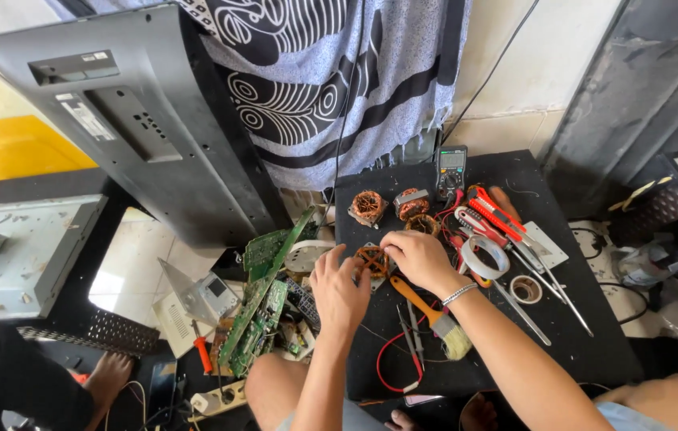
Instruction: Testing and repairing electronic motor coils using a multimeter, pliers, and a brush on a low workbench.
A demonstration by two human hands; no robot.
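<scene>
On the black table (562, 335), both hands grip one copper coil (372, 260): left hand (339, 289) steadying, right hand (417, 254) picking at windings. Looks like mid-teardown; next probably needs firm bracing and careful pulling.

A coil (372, 260) of glossy copper wire is seen on a matt black board (578, 335). The brush (433, 318) is made of orange wood with pale bristles; the tape roll (483, 257) looks clear and shiny. Patterned cloth (331, 72) is hung behind, beside a matt grey plastic panel (139, 120).
</scene>
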